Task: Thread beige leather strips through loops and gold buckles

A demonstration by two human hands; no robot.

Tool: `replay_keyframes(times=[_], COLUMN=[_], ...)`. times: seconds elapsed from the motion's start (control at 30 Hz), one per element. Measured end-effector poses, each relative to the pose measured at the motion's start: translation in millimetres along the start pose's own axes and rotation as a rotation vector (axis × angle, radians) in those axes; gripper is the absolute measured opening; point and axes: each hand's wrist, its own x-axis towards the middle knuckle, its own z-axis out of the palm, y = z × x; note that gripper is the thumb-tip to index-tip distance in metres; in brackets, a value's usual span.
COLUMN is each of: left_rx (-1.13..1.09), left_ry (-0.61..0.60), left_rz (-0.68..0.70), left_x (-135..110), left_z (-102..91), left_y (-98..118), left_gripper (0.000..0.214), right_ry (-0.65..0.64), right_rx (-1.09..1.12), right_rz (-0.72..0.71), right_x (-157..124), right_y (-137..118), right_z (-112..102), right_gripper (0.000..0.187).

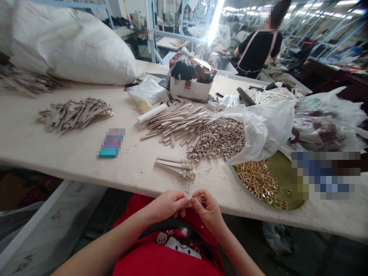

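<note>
At the table's front edge, above my lap, my left hand [174, 204] and my right hand [207, 211] meet with fingers pinched. A small gold buckle [202, 197] shows between my right thumb and forefinger. The left fingertips press on something small and pale that I cannot make out. Just beyond them lie several beige straps with gold buckles [176, 165], side by side. Behind these is a heap of small beige loops [221, 138], spilling from a clear plastic bag [264, 122]. To the right, an olive round tray [290, 172] holds many loose gold buckles [257, 182].
A pile of bare beige straps [178, 120] lies mid-table, with a bundle of straps [77, 113] at left. Large white sacks [71, 42], a filled white box [189, 90] and plastic bags stand behind. A person [258, 50] works at the back right.
</note>
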Motion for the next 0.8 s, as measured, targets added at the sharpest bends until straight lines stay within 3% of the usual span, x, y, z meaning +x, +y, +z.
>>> replay_keyframes(times=[0.23, 0.4, 0.6, 0.7, 0.8], left_rx=[0.155, 0.472, 0.803, 0.856, 0.869], left_ry=[0.006, 0.148, 0.383, 0.489, 0.586], left_rz=[0.008, 0.077, 0.258, 0.237, 0.164], left_x=[0, 10, 47, 67, 88], left_z=[-2.5, -16.4, -49.0, -73.2, -102.7], left_y=[-9, -8, 3, -2, -5], left_gripper=[0.037, 0.035, 0.028, 0.025, 0.026], right_ry=[-0.025, 0.046, 0.186, 0.214, 0.26], right_rx=[0.022, -0.182, -0.369, -0.555, -0.532], right_rz=[0.013, -0.128, -0.209, -0.329, -0.415], right_x=[-1, 18, 73, 96, 106], right_y=[0, -4, -10, -4, 8], right_z=[3, 4, 10, 8, 7], right_gripper=[0.02, 0.021, 0.025, 0.024, 0.021])
